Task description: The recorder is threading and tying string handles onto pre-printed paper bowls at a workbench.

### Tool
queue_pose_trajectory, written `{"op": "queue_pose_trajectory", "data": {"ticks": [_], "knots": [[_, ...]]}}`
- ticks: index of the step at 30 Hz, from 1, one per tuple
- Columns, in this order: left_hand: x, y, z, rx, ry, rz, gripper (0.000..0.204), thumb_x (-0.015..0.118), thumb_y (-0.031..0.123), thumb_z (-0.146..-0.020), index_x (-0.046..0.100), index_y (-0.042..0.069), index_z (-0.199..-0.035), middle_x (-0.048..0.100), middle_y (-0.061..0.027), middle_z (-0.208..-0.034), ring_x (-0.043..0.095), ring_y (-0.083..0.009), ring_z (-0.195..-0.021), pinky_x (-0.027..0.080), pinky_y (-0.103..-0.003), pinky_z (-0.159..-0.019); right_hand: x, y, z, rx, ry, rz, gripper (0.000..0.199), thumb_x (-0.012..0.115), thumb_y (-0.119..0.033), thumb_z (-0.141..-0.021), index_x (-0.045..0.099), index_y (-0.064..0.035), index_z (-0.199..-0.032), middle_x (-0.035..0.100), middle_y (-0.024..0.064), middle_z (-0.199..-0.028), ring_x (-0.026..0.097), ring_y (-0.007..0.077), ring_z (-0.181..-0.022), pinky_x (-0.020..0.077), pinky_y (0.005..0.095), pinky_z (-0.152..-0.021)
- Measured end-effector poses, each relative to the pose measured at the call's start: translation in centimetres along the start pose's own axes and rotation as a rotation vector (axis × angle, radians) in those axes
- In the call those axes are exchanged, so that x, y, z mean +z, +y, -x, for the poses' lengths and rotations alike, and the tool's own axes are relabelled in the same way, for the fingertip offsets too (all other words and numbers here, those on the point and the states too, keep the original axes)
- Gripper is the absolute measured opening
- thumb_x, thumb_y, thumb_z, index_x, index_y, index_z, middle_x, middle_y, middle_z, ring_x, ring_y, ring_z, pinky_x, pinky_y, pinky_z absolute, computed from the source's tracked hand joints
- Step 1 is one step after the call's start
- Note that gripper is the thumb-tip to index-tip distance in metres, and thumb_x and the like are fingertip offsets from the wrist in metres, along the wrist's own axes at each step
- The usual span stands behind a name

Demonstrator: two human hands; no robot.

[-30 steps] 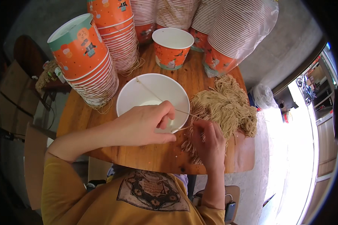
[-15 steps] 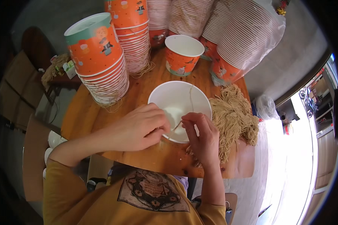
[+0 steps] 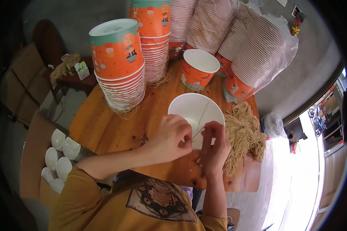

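Note:
A white-lined paper tub [image 3: 185,103] stands upright on the wooden table in front of me. My left hand [image 3: 169,135] is at its near left rim, fingers curled in a pinch. Across the mouth of the tub my right hand [image 3: 215,148] pinches too, thumb and fingers pressed together. A thin tan string [image 3: 201,120] runs from the far rim over the opening to my fingers, and a short length spans both hands. The exact grip on the string is partly hidden by my fingers. Beside my right hand lies a loose heap of tan strings [image 3: 243,134].
Two tall stacks of orange tubs, one upside-down stack [image 3: 113,50] nearer, rise at the left. Another upright orange tub [image 3: 198,73] stands beyond my hands. Plastic-wrapped tub stacks [image 3: 260,50] line the back. White wrapped cups [image 3: 63,167] fill a cardboard box at lower left.
The view has shifted, so the table sits lower and further right. Both hands stay at the tub; my left hand has turned, and the string stretches between them.

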State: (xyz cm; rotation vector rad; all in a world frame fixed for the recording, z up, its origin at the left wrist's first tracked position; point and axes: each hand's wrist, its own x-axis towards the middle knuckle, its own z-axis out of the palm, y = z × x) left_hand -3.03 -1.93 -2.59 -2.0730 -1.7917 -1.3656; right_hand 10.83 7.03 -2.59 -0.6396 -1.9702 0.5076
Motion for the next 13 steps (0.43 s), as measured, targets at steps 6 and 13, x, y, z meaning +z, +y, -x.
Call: {"op": "queue_pose_trajectory", "data": {"ticks": [6,13], "knots": [[-0.6,-1.4,0.5,0.149,-0.138,0.128,0.019,0.064,0.004,-0.07,0.047,0.009,-0.078,0.051,-0.0038,-0.082,0.052,-0.0246,-0.092,0.032,-0.041,-0.095,-0.3,0.0,-1.1,-0.162,0.026,0.173,0.012,0.065,0.0,-0.083,0.059,-0.0057,-0.091,0.058,0.0078,-0.078,0.056,0.0269,-0.072,0.0459,0.0371,-0.065],[-1.2,-2.9,0.8,0.286,-0.155,0.209,0.016,0.063,0.009,-0.073,0.051,0.01,-0.083,0.051,-0.0041,-0.087,0.051,-0.024,-0.094,0.032,-0.043,-0.094,-5.1,1.1,-1.7,-0.175,-0.279,0.18,0.014,0.072,-0.008,-0.078,0.064,-0.0105,-0.089,0.053,0.0068,-0.08,0.051,0.0275,-0.077,0.0429,0.0406,-0.07]]}}
